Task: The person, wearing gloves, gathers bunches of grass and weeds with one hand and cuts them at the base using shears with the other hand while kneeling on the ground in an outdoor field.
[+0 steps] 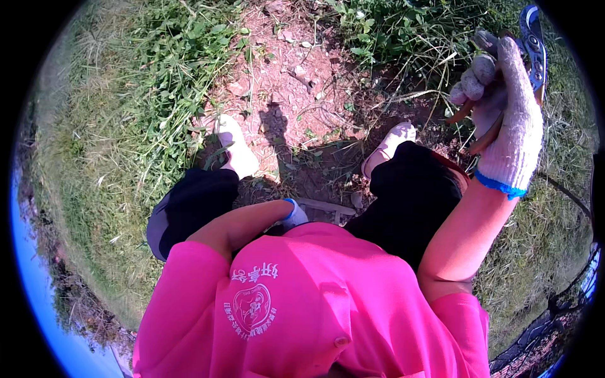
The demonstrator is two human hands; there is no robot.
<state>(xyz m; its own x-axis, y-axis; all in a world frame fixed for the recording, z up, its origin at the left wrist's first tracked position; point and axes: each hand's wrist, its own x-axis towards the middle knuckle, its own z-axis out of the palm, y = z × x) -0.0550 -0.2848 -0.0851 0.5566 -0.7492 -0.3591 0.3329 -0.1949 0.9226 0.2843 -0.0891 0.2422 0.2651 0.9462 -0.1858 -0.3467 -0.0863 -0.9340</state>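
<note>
My right hand (508,104), in a white knit glove with a blue cuff, is raised at the upper right. Its fingers are closed around the brownish-orange handles of a pair of pruning shears (535,52). The metal head of the shears points up, past the knuckles, above the grass. My left hand (296,215) wears a matching glove and rests low against my body. Most of it is hidden behind the front of my pink shirt (302,283), so its fingers and anything in them cannot be seen.
Between my light-coloured shoes (237,149) lies reddish bare soil (302,80) with dry leaves. Leafy weeds (198,56) and grass (90,156) grow around it. A greyish bar (326,205) lies below me. Dark branches (557,307) show at the lower right.
</note>
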